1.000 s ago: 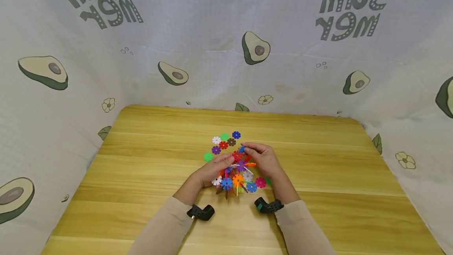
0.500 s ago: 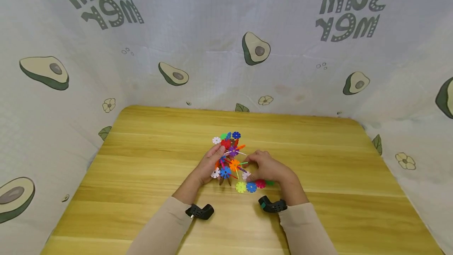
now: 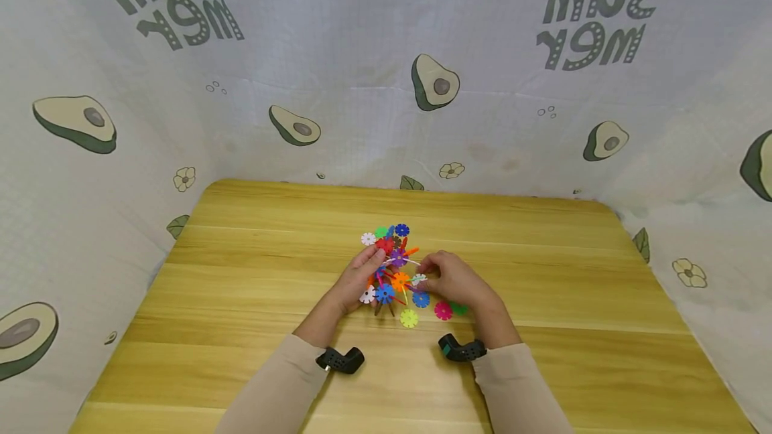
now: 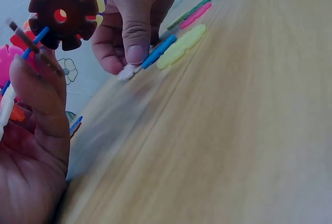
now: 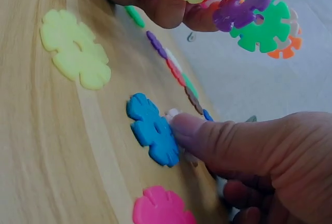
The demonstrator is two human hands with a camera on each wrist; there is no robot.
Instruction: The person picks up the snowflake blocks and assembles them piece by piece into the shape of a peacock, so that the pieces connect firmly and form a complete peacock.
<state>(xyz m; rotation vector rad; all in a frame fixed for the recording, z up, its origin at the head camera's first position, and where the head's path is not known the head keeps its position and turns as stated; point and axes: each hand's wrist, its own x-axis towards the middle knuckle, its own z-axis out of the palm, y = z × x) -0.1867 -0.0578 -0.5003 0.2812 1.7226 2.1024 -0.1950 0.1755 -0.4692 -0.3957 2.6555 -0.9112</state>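
Note:
My left hand (image 3: 356,280) grips a built-up cluster of snowflake discs (image 3: 399,281), many-coloured notched plastic pieces slotted together, held above the table. In the left wrist view a brown disc (image 4: 60,15) of it stands near my left fingertips. My right hand (image 3: 458,283) is low at the table to the right of the cluster, with thumb and fingers pinching a pale snowflake disc (image 4: 126,72). That disc is mostly hidden by the thumb in the right wrist view. Close beside it a blue snowflake disc (image 5: 153,129) lies on the table.
Loose yellow (image 3: 409,318), pink (image 3: 443,311) and green discs (image 3: 460,309) lie nearer the front and right. Behind the cluster are several more, among them a white disc (image 3: 368,238) and a dark blue disc (image 3: 402,230). A printed cloth (image 3: 362,86) hangs behind the wooden table (image 3: 271,240).
My right hand left the cluster's top, came down to the pale disc and drew it away from me; the blue disc shifted too. My left hand moved the cluster away from me and slightly left.

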